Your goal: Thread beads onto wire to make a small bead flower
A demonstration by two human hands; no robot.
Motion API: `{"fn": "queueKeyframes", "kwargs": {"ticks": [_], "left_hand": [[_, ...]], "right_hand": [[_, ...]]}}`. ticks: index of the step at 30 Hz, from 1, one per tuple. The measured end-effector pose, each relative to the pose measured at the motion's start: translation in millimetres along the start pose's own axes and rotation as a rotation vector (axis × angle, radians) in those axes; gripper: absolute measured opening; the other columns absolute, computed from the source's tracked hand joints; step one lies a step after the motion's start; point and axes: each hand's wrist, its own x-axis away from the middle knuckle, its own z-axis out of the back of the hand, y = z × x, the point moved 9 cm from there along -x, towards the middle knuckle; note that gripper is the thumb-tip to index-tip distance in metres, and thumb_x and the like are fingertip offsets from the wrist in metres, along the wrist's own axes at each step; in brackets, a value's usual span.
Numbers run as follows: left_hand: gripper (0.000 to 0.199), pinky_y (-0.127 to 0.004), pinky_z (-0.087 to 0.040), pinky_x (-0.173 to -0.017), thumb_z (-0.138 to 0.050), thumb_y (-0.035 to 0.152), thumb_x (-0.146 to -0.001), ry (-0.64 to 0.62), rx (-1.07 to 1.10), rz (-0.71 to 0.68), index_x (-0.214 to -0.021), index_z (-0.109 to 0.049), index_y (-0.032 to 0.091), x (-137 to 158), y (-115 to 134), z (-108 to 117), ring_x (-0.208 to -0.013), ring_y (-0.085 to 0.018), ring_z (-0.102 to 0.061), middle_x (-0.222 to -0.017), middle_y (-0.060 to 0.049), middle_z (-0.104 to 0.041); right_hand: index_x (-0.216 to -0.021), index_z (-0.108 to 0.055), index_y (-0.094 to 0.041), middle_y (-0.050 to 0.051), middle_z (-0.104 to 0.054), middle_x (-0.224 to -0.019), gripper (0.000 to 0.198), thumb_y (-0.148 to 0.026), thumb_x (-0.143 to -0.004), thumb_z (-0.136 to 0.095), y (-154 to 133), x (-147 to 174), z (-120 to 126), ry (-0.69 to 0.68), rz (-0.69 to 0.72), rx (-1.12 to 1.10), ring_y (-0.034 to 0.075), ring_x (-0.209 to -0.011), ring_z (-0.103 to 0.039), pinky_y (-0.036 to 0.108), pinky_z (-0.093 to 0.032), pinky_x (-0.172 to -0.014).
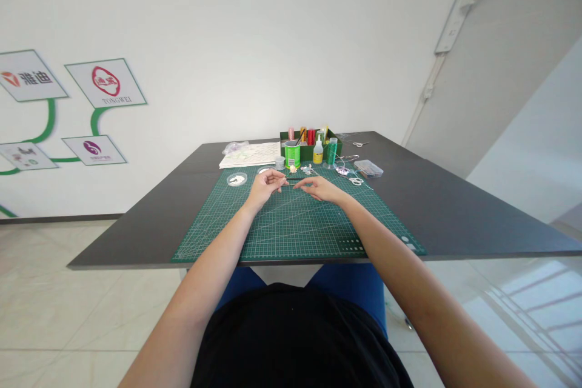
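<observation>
Over the far half of the green cutting mat [282, 227], my left hand [267, 185] is closed in a pinch at the fingertips. What it holds is too small to name. Just to the right, my right hand [319, 188] points its bent fingers towards the left one, the tips drawn together. A fine line, like a thread or wire, seems to run between the two hands. Behind the fingertips a thin dark stick [294, 178] lies crosswise. Small pale flower-like pieces [293, 169] are just beyond it.
A green box [340, 147] with coloured spools stands at the back, behind a green can [292, 155] and a yellow-labelled glue bottle [317, 151]. White-handled scissors [356, 181] and a clear case [368, 168] lie right. A round dish [237, 179] and white sheets [250, 155] are left.
</observation>
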Motion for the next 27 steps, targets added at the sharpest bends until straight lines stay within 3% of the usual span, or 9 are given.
{"fn": "queueKeyframes", "kwargs": {"ticks": [10,18,27], "left_hand": [[0.039,-0.024,-0.048,-0.053,-0.081,0.044,-0.070,0.093,-0.013,-0.005,-0.089,-0.066,0.013,-3.0,-5.6,11.4,-0.058,-0.012,-0.062,-0.079,-0.008,-0.075],[0.034,-0.026,-0.050,-0.057,-0.079,0.040,-0.072,0.155,-0.072,0.000,-0.089,-0.066,0.013,-4.5,-10.0,20.3,-0.066,-0.016,-0.066,-0.079,-0.009,-0.075],[0.007,-0.025,-0.049,-0.058,-0.067,0.020,-0.080,0.220,-0.358,-0.050,-0.084,-0.068,0.015,-2.1,-7.6,26.7,-0.064,-0.015,-0.064,-0.075,-0.005,-0.072]], "right_hand": [[-0.113,-0.071,-0.005,-0.011,-0.034,-0.036,0.039,-0.031,-0.091,-0.053,-2.0,3.2,-2.3,-0.038,-0.046,0.045,0.008,-0.034,-0.030,0.021,-0.025,-0.041],[-0.112,-0.072,-0.006,-0.011,-0.035,-0.035,0.038,-0.032,-0.090,-0.054,-0.5,2.7,-4.1,-0.067,-0.031,0.046,0.008,-0.033,-0.030,0.021,-0.026,-0.041],[-0.111,-0.072,-0.007,-0.011,-0.037,-0.034,0.039,-0.035,-0.089,-0.057,1.0,4.6,-11.6,-0.162,-0.053,0.027,0.007,-0.032,-0.031,0.020,-0.028,-0.042]]}}
